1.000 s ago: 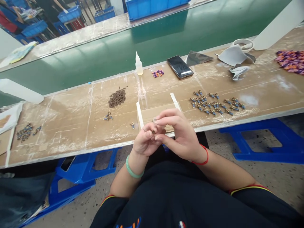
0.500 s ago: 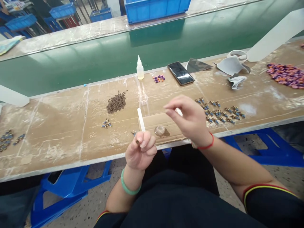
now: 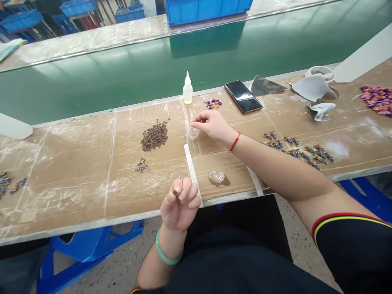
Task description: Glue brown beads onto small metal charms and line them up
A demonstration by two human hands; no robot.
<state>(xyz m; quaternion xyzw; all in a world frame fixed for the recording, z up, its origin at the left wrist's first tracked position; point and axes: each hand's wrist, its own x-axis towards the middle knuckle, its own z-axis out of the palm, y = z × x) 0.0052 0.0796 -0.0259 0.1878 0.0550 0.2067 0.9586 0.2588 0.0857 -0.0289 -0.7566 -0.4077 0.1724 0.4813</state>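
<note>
My left hand (image 3: 181, 203) hovers at the front edge of the brown bench (image 3: 76, 163), fingers closed in a pinch on a small brown piece (image 3: 175, 192). My right hand (image 3: 212, 124) is stretched out over the bench, fingertips pinched just above a small clear cup (image 3: 193, 132); whether it holds anything there is too small to tell. A heap of brown pieces (image 3: 154, 136) lies left of the cup. A clear round lid (image 3: 217, 177) rests on a cardboard patch near the front edge.
A glue bottle (image 3: 187, 88), a phone (image 3: 243, 96), purple-orange parts (image 3: 213, 103) and grey sheets (image 3: 312, 86) sit along the back. Several blue-gold parts (image 3: 298, 149) lie to the right, a few (image 3: 141, 165) to the left. A green conveyor belt (image 3: 122, 69) runs behind. Blue stools stand below.
My right hand left my left hand and reached forward and left to the clear cup. The clear lid now lies on the cardboard. My left hand stayed low, still pinching.
</note>
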